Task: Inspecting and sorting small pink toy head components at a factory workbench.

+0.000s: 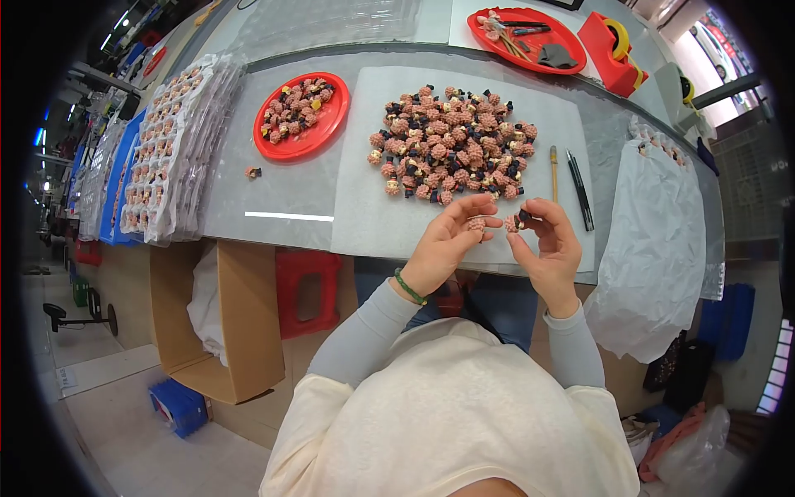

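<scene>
Your table [273, 207] fills the upper frame, with a white mat [373, 224] at centre. On the mat sits a heap of pink beads [451, 141]; a red plate [302, 116] lies to its left. Below the heap, your left hand [443, 248] pinches one bead [476, 224], and your right hand [551, 248] pinches another bead [513, 222] with a dark piece, just beside it.

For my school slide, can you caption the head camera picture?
Left hand and right hand each pinch a small pink bumpy piece beside a heap of pieces.
</scene>
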`<state>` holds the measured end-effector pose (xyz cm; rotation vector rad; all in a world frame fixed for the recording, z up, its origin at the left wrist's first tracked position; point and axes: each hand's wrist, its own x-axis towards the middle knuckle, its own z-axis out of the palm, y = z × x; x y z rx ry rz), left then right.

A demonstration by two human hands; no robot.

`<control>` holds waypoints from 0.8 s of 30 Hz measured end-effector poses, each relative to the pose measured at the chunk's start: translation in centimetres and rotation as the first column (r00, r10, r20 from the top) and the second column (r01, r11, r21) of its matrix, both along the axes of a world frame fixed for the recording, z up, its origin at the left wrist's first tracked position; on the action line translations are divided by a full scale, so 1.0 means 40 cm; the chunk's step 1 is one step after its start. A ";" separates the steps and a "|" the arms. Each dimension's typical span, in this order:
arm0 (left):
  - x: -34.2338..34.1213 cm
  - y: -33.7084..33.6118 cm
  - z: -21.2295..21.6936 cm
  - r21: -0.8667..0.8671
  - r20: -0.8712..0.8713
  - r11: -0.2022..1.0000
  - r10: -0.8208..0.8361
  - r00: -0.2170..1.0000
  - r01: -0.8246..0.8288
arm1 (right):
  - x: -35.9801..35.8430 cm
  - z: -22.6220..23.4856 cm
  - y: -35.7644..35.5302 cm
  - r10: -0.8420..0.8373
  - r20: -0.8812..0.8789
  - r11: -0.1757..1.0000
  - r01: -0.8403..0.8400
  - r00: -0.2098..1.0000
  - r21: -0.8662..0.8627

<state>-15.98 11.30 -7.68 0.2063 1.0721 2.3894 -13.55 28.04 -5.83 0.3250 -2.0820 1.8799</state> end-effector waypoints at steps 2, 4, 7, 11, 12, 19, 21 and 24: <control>-0.004 -0.004 0.008 -0.052 -0.059 0.998 0.030 0.998 -0.033 | 0.001 -0.015 0.000 0.033 0.045 0.993 -0.028 0.998 -0.111; -0.006 -0.006 0.016 -0.077 -0.033 0.996 0.046 0.998 -0.049 | 0.005 -0.028 0.004 0.069 0.085 0.974 -0.049 0.994 -0.220; -0.019 -0.003 0.005 -0.112 -0.063 0.993 0.019 0.998 -0.026 | 0.010 -0.031 0.012 0.080 0.111 0.963 -0.048 0.991 -0.266; -0.015 -0.006 0.015 -0.042 0.059 0.998 0.048 0.997 -0.046 | 0.009 -0.029 0.007 0.093 0.108 0.980 -0.071 0.990 -0.187; -0.015 -0.005 0.015 -0.067 0.032 0.996 0.062 0.998 -0.060 | 0.008 -0.028 0.007 0.087 0.100 0.989 -0.074 0.991 -0.125; -0.005 0.008 0.005 -0.185 -0.071 0.979 0.071 0.995 -0.083 | 0.001 0.014 0.000 0.106 0.054 0.936 -0.118 0.993 0.331; -0.007 0.018 -0.003 -0.177 -0.028 0.983 0.051 0.998 -0.055 | 0.004 0.034 -0.007 0.063 0.019 0.893 -0.065 0.998 0.445; -0.003 0.029 0.001 -0.207 0.012 0.978 0.035 0.999 -0.032 | 0.017 0.040 -0.013 0.019 0.028 0.860 -0.031 0.999 0.509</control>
